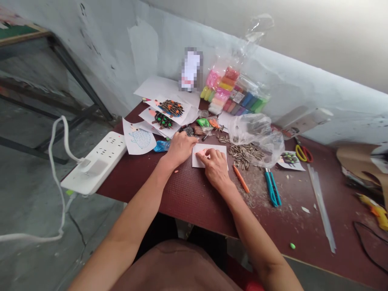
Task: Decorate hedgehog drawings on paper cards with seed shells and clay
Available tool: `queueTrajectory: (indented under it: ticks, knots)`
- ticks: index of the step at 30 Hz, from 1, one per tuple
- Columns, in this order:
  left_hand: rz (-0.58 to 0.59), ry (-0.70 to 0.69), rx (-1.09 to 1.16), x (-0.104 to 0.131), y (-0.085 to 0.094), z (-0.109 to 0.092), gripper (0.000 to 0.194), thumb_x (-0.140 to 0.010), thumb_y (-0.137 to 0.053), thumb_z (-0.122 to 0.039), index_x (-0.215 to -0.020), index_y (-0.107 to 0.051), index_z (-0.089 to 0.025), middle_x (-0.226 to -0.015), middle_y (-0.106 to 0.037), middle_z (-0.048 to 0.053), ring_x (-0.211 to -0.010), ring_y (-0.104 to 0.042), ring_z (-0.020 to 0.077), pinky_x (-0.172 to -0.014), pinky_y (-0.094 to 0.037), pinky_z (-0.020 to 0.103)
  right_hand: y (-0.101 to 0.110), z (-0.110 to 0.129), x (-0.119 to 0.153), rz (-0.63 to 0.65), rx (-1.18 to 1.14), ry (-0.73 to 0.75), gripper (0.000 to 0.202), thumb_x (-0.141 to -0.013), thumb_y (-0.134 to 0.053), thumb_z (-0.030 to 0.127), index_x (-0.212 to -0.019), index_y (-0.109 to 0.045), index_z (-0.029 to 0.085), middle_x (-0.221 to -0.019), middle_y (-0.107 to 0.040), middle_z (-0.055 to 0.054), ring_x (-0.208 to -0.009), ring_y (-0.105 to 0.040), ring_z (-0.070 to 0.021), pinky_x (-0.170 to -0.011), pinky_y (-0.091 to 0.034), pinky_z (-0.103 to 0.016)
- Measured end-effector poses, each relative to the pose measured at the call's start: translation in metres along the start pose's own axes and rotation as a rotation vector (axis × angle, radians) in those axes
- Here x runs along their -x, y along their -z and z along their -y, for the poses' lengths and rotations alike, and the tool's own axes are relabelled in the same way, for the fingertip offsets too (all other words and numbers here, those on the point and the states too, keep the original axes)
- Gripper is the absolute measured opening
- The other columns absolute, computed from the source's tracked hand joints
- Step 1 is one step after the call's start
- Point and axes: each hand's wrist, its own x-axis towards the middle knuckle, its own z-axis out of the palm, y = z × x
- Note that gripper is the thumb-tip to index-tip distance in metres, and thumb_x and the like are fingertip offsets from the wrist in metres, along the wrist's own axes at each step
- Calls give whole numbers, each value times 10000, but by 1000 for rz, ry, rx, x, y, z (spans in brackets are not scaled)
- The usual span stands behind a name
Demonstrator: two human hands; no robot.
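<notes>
A small white card (197, 162) lies on the dark red table, with a patch of pinkish-orange material on it. My right hand (216, 166) rests over the card, its fingers bent and fingertips on the pink patch, which they partly cover. Just left of the card, my left hand (182, 146) is near a dark lump and a blue clay packet (161, 146); its fingers point right and what they hold, if anything, is too small to tell. Striped seeds (246, 153) are heaped right of the card, beside an orange stick (241, 179).
Seed-covered hedgehog pictures (171, 108) and a drawing (140, 138) lie left, by a power strip (98, 161). Behind are clay packs (232, 91) and a phone (190, 69). Rightward are a teal cutter (273, 188), scissors (303, 153), clear sticks (321, 208) and a yellow tool (377, 212).
</notes>
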Motion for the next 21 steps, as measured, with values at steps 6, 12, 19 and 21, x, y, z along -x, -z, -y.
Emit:
queueTrajectory:
  ticks: [6,12,19,21]
  knots:
    - [12,-35,-6,1,3,-3,250,-981,-574,-227,-1025,-819,-252,-921,-735,101,-985,-638,275,-890,-434,400,2,3,1,-22,42,-5,369,-1032,-468,190,-1291,-704,304,-1090,-611,-106,-954,-449,-233,-839,-307,-351]
    - [6,-29,7,1,1,-1,249,-978,-573,-220,-1007,-818,-254,-914,-741,94,-975,-629,272,-893,-423,405,3,1,2,-46,26,-21,351,-1029,-468,179,-1246,-725,282,-1107,-621,-104,-947,-457,-226,-842,-309,-349]
    - [7,-18,21,1,2,-3,241,-974,-580,-219,-988,-818,-249,-913,-742,95,-987,-628,277,-904,-417,413,-1,3,-1,-23,-11,3,382,-1035,-450,187,-1292,-700,317,-1130,-609,-100,-974,-461,-226,-863,-319,-356]
    - [15,-16,19,0,3,-3,245,-975,-576,-219,-996,-818,-249,-915,-744,96,-987,-629,278,-904,-417,413,-2,3,-2,-10,-12,0,380,-1032,-450,186,-1288,-704,306,-1133,-607,-105,-987,-458,-233,-870,-319,-360]
